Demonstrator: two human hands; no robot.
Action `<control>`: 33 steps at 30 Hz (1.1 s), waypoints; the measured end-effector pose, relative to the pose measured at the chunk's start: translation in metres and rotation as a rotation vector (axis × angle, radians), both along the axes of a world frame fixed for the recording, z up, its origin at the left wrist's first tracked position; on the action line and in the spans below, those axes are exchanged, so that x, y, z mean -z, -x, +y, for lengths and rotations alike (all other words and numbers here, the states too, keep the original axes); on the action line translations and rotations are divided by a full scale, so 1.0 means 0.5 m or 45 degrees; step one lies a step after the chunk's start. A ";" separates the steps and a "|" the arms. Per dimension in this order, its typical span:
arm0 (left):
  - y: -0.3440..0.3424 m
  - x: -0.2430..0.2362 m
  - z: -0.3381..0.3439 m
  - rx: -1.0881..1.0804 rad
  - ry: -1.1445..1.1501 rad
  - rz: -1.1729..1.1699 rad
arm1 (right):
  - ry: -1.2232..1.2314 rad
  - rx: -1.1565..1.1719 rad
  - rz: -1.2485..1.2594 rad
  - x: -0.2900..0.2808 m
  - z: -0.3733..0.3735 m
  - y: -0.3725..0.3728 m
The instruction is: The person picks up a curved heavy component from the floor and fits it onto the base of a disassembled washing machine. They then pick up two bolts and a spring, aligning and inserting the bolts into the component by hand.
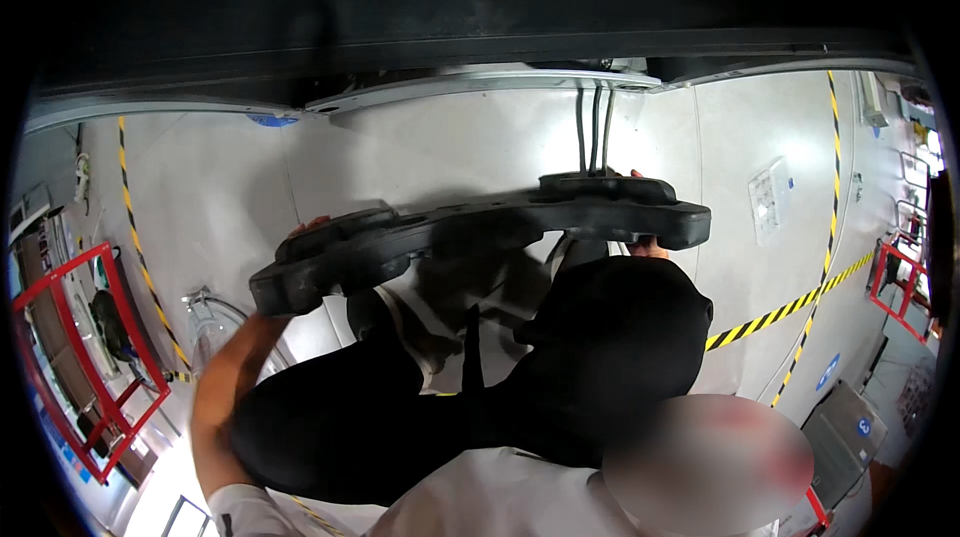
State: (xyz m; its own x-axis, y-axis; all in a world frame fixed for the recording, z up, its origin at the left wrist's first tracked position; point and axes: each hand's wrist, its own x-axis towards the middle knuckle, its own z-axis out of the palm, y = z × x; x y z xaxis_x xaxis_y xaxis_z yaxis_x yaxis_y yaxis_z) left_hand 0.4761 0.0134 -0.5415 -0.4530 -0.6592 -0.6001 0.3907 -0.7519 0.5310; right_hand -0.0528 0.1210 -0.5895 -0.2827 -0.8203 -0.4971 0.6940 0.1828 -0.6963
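A pale grey factory floor (450, 152) fills the view, crossed by yellow-and-black hazard tape (790, 309) on the right and bounded at the far edge by a dark overhead structure (480, 7). A red steel rack (95, 357) stands at the left. Across the middle, a long black moulded part (480, 232), wide and contoured like a vehicle trim carrier, is held level above the person's dark trousers (600, 357). It is carried at both ends, presumably so that its length stays balanced. The left hand (305, 230) is wrapped under the left end, only fingertips showing over the edge. The right hand (645, 249) is closed beneath the right end and mostly hidden by the part. Two thin grey cables (595, 127) hang behind it.
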 end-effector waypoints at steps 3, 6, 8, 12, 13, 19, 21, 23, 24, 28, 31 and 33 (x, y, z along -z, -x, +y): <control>0.009 -0.010 -0.025 0.095 -0.156 0.187 | 0.048 0.061 -0.076 -0.014 -0.004 -0.008; -0.020 0.007 -0.015 0.050 -0.070 0.034 | 0.083 -0.013 -0.114 0.011 0.004 0.002; 0.039 -0.038 -0.016 -0.005 0.178 -0.002 | -0.028 0.000 -0.009 0.004 -0.001 0.005; 0.046 -0.005 0.007 -0.255 -0.255 0.105 | 0.152 -0.001 -0.058 0.018 0.001 -0.018; 0.059 0.000 0.017 -0.250 -0.125 0.234 | 0.164 -0.004 -0.071 0.028 0.002 -0.022; 0.158 0.014 0.069 -0.371 0.376 0.486 | 0.209 0.012 -0.181 0.072 0.004 -0.018; 0.161 0.028 0.084 -0.555 0.238 0.445 | 0.231 0.049 -0.225 0.083 0.016 -0.014; 0.153 0.054 0.090 -0.561 0.272 0.505 | 0.252 0.080 -0.289 0.095 0.019 -0.013; 0.119 0.115 0.110 -0.834 0.236 0.493 | 0.278 0.094 -0.323 0.098 0.012 -0.016; 0.119 0.217 0.136 -0.921 0.485 0.408 | 0.381 0.159 -0.405 0.113 0.008 -0.012; 0.180 0.146 0.091 -0.269 0.976 -0.085 | 0.305 0.255 -0.505 0.091 0.011 -0.020; 0.142 0.175 0.108 0.031 1.157 -0.802 | 0.293 0.268 -0.566 0.108 0.026 -0.021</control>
State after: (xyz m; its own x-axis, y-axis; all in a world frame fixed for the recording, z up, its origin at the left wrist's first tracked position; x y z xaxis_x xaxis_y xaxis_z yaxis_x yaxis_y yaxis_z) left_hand 0.4053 0.0674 -0.6292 -0.2556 -0.9665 -0.0246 -0.1530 0.0154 0.9881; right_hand -0.0422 0.1339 -0.6434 -0.2556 -0.8706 -0.4204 0.9361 -0.1142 -0.3327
